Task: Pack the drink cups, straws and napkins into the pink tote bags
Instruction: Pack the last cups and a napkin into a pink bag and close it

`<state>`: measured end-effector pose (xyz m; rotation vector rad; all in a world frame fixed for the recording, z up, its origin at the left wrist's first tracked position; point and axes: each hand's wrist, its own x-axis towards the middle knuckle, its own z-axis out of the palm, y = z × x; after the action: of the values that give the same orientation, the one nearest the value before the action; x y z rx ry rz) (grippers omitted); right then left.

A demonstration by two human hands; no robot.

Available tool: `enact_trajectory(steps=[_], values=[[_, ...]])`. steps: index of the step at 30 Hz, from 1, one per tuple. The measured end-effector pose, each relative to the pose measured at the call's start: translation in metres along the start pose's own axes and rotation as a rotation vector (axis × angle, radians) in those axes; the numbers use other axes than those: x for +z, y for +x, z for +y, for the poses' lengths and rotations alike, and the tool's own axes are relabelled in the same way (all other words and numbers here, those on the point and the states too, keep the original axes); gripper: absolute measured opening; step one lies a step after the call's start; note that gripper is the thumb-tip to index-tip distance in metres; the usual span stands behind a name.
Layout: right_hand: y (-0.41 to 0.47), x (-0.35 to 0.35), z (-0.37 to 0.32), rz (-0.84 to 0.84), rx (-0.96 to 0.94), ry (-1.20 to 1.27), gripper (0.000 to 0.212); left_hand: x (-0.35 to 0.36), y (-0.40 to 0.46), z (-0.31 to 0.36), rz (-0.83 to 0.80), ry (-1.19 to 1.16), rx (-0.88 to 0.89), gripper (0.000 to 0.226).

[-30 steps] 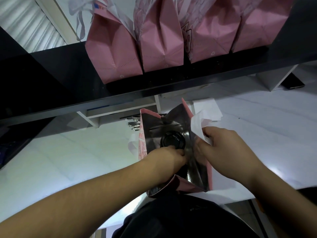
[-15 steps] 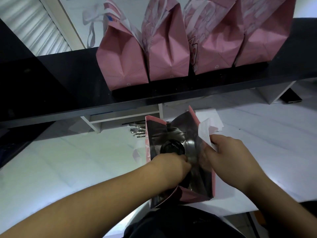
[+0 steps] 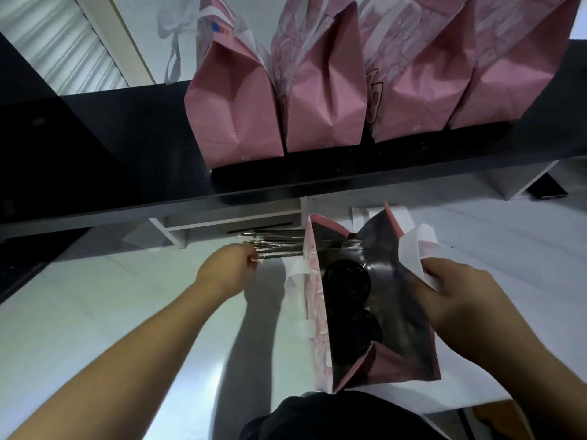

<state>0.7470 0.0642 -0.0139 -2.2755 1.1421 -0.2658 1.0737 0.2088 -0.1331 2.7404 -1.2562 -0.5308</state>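
I pinched the light, slippery wrapped straws point(image 3: 273, 247) at their near ends with my left hand point(image 3: 227, 269), while my right hand point(image 3: 457, 300) gripped the tote bag point(image 3: 374, 312) rim.

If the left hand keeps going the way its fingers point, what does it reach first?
The left hand points right, along the wrapped straws at its fingertips. Past them, the open tote bag comes next, though depth is hard to judge.

Open pink tote bag point(image 3: 317, 300) holds two black-lidded cups point(image 3: 347, 279).
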Motion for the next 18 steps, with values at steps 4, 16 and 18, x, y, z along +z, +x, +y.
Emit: enact_trajectory(steps=[4, 16, 18], values=[[-0.001, -0.002, -0.005, -0.025, 0.028, -0.044, 0.041, 0.035, 0.024, -0.002, -0.063, 0.026, 0.007, 0.030], [0.002, -0.004, -0.007, -0.073, 0.162, -0.071, 0.043, 0.087, 0.056, 0.000, 0.058, 0.055, 0.070, 0.048], [0.002, -0.003, -0.009, -0.061, 0.164, -0.077, 0.038, 0.089, 0.056, -0.002, 0.111, 0.061, 0.094, 0.041]])
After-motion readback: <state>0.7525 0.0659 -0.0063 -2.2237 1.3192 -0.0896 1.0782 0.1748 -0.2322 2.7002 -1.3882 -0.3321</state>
